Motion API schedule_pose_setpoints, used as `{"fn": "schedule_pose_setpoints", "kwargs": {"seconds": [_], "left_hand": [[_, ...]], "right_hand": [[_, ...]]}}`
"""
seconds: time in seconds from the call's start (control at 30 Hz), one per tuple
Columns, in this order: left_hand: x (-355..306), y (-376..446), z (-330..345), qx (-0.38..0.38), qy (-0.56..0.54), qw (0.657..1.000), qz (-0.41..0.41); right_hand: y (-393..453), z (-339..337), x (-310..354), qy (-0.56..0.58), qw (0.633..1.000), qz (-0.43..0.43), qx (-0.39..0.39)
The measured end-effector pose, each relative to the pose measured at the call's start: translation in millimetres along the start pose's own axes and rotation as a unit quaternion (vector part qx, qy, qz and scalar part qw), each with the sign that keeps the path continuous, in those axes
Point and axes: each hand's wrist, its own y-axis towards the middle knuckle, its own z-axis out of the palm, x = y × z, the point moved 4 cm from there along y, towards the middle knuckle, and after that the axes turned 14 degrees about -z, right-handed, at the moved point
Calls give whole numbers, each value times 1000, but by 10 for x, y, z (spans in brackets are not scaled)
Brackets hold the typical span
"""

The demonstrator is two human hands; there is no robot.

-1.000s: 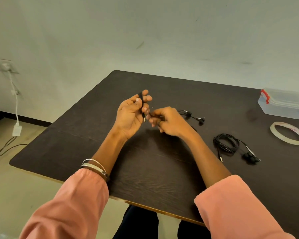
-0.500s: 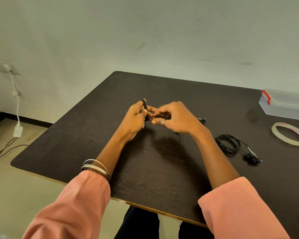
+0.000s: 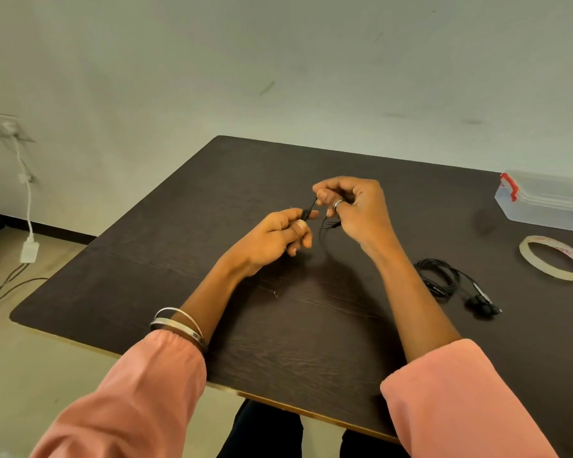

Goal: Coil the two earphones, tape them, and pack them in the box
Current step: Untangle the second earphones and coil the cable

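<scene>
1. The dark counter (image 3: 278,325) carried everything: the clear lidded box (image 3: 549,206) with its red latch sat at the far right, well apart from the hands, with the tape roll (image 3: 554,257) lying flat just in front of it.
2. The second earphone (image 3: 444,279) lay on the counter in a loose bundle just right of the right forearm, its buds trailing toward the near edge. It looked gathered but untaped, as far as could be told.
3. The left hand (image 3: 275,236) was curled, thumb and forefinger pinching the first earphone (image 3: 308,211) at a thicker part of its cable, held above the counter.
4. The right hand (image 3: 354,206) was curled too, pinching the thin cable just past the left hand; a slack loop hung between and below the hands.
5. The step in hand was judged to be coiling the first earphone. Doing it well likely meant keeping the left pinch fixed as an anchor, laying each turn the same size over the fingers, and feeding the cable without twist.
6. Light tension seemed wise, since the thin wire would spring open or kink near the plug if pulled hard.
</scene>
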Motion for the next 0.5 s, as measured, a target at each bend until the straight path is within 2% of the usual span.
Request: {"fn": "schedule_pose_setpoints", "kwargs": {"seconds": [0.2, 0.37, 0.43, 0.5], "left_hand": [[-24, -16, -20, 41, -107, 993, 13], [-33, -25, -77, 84, -219, 972, 23], [-39, -37, -82, 91, -226, 970, 21], [-34, -38, -81, 63, -200, 978, 1]], "right_hand": [[-52, 87, -144, -22, 1000, 13, 1], [-73, 169, -191, -31, 999, 18, 17], [-61, 166, -173, -45, 999, -10, 2], [-52, 146, -124, -68, 997, -43, -13]]}}
